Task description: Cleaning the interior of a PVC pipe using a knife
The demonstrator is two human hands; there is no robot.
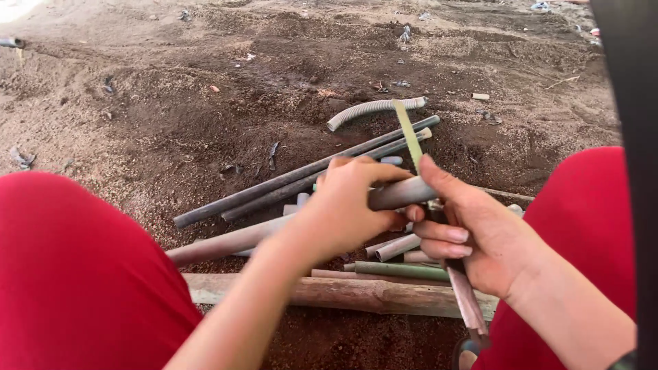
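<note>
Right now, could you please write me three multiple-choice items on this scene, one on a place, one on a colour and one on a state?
1. Where does the corrugated hose lie?
A. on the soil beyond the pile of pipes
B. across the person's lap
C. on the wooden log

2. What colour is the clothing over the knees?
A. blue
B. red
C. white

3. What is the left hand doing?
A. resting flat on the soil
B. hanging free in the air
C. gripping a grey pipe

Answers:
1 A, the hose curves on bare soil past the far ends of the long pipes.
2 B, both knees are covered in red cloth.
3 C, its fingers wrap the grey pipe, while the right hand meets the pipe's end and holds a thin green strip.
</note>
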